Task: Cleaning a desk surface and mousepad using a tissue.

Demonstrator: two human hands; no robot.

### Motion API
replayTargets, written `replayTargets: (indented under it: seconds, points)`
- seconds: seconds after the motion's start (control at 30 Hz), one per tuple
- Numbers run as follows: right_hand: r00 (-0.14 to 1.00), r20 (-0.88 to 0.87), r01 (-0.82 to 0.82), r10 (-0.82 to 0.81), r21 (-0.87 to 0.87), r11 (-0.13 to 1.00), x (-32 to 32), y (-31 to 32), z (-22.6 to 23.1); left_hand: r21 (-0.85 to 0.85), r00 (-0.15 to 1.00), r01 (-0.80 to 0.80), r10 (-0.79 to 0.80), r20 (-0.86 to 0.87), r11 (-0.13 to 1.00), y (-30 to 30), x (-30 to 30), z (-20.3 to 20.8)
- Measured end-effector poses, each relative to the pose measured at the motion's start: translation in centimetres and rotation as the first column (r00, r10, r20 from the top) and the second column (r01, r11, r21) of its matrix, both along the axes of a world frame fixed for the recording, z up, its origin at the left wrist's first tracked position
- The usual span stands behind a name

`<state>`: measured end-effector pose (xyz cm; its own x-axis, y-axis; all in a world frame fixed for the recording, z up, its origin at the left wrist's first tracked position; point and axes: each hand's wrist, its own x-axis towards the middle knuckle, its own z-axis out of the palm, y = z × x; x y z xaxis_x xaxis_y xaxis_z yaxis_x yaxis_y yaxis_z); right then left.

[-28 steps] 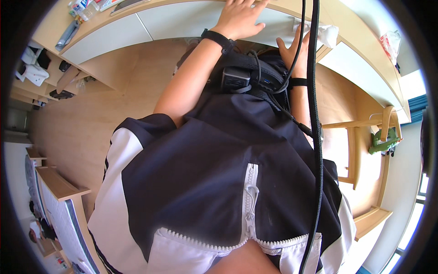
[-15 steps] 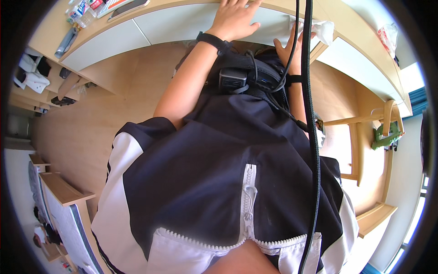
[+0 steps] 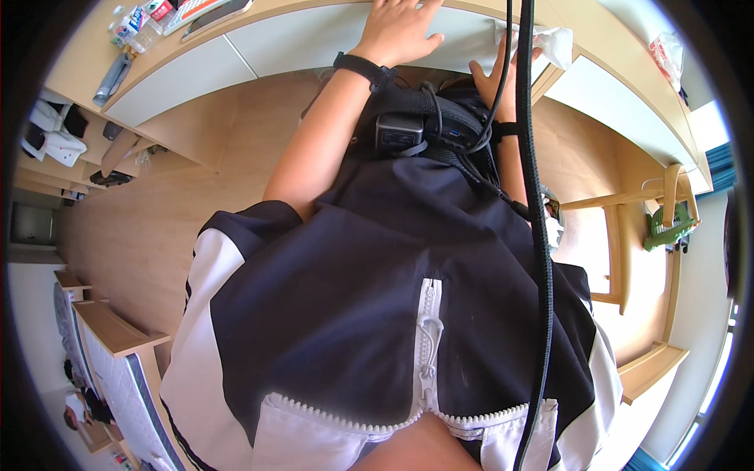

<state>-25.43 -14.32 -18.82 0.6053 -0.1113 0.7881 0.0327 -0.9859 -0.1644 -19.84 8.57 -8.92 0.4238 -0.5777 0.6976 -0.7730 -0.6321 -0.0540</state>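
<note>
My left hand (image 3: 400,31) lies at the front edge of the wooden desk (image 3: 318,9), fingers spread and nothing seen in them. The upper edge of the picture cuts off its fingertips. My right hand (image 3: 499,82) is farther right at the same edge, thumb and fingers apart. Beside its fingers a crumpled white tissue or thin bag (image 3: 554,45) hangs over the desk edge; whether they touch I cannot tell. A black cable (image 3: 528,118) crosses in front of this hand and hides part of it. Each wrist wears a black band.
At the desk's far left are clear bottles (image 3: 144,33), a phone (image 3: 217,19), a white-and-orange keyboard (image 3: 192,11) and a grey tube-like item (image 3: 115,78). A black device (image 3: 399,133) with cables sits at my waist. To the right stand a wooden chair (image 3: 613,202) and a green basket (image 3: 670,228).
The whole view has shifted slightly. Both hands keep nearly the same pose at the desk edge, the left one a little farther left and up in the picture.
</note>
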Motion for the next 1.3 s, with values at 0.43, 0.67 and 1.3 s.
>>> replayTargets:
  seconds: [0.43,0.67,1.3]
  points:
    - [1.000,0.005,0.002,-0.002,-0.005,1.000,-0.68,0.51,0.48,-0.015,1.000,0.021,-0.021,0.006,1.000,0.08,0.06,-0.15]
    - [1.000,0.008,-0.010,0.010,0.002,1.000,-0.74,0.48,0.50,-0.007,1.000,0.019,-0.019,-0.019,1.000,0.01,-0.02,0.00]
    - [1.000,0.023,-0.015,0.015,-0.008,1.000,-0.25,0.00,-0.04,-0.010,1.000,0.016,-0.016,-0.017,1.000,0.02,-0.02,0.01]
